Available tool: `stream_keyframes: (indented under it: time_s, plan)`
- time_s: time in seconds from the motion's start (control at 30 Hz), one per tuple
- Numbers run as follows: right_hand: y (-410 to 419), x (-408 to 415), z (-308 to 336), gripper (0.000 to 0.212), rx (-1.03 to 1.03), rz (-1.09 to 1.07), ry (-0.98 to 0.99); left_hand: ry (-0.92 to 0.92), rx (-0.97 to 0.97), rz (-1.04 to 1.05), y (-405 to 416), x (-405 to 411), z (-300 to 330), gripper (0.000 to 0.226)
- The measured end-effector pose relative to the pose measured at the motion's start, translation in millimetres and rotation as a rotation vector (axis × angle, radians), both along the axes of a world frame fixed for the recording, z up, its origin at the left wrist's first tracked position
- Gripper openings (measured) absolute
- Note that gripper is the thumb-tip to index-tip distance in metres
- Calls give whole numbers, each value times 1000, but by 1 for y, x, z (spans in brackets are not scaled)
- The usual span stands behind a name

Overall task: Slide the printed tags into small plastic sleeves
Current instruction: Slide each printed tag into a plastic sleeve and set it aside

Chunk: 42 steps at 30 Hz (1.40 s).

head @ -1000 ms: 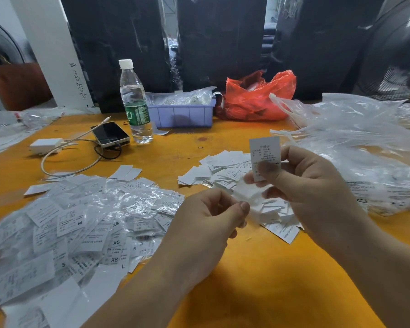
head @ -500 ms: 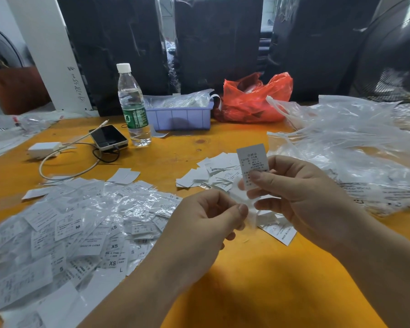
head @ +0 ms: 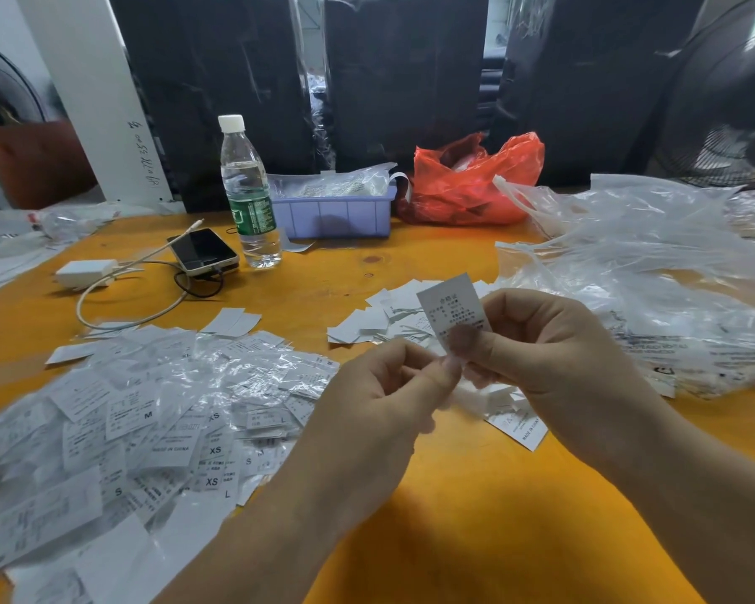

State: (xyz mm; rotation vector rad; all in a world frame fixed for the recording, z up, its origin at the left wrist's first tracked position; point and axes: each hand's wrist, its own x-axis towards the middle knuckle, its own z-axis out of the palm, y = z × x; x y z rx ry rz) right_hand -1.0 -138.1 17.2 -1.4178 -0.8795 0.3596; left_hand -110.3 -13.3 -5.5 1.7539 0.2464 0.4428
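Observation:
My right hand (head: pixel 554 346) pinches a white printed tag (head: pixel 450 307) upright between thumb and fingers, above the orange table (head: pixel 476 516). My left hand (head: pixel 380 411) sits just left of it, thumb and forefinger pinched together close under the tag; whether a clear sleeve is between them is too hard to see. A loose pile of bare tags (head: pixel 380 320) lies behind my hands. A big heap of tags in clear sleeves (head: pixel 149 420) spreads over the left of the table.
A mound of clear plastic bags (head: pixel 654 281) fills the right side. At the back stand a water bottle (head: pixel 247 194), a purple tray (head: pixel 336 215), a red bag (head: pixel 471 180), plus a phone (head: pixel 203 250) with cable and charger (head: pixel 86 272).
My right hand has brought the tag down and to the left, closer to my left hand's pinched fingertips. The left hand has stayed almost still.

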Motion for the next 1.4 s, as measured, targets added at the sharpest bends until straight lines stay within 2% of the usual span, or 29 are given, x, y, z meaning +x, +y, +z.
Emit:
stream_keyframes:
  time_s: [0.2,0.47,0.63,0.73,0.9,1.3,1.4]
  plan:
    - [2,-2,-1,24,-10,38,74,-84,59,34,2,0,-3,20]
    - [2,-5,0,19,3,36,126,-92,36,-1,-2,1,-2,20]
    - [4,-7,-3,26,-20,81,209,-103,43,15,-1,0,-1,21]
    - [1,-2,1,32,-63,87,181,-68,77,10,2,0,0,20]
    - [-8,8,12,22,-147,96,84,-31,76,-16,3,0,-1,18]
    - [-2,5,7,18,-114,42,244,-83,-48,-17,5,-1,1,22]
    - [-3,6,7,21,-117,45,217,-88,-57,-12,5,-1,1,22]
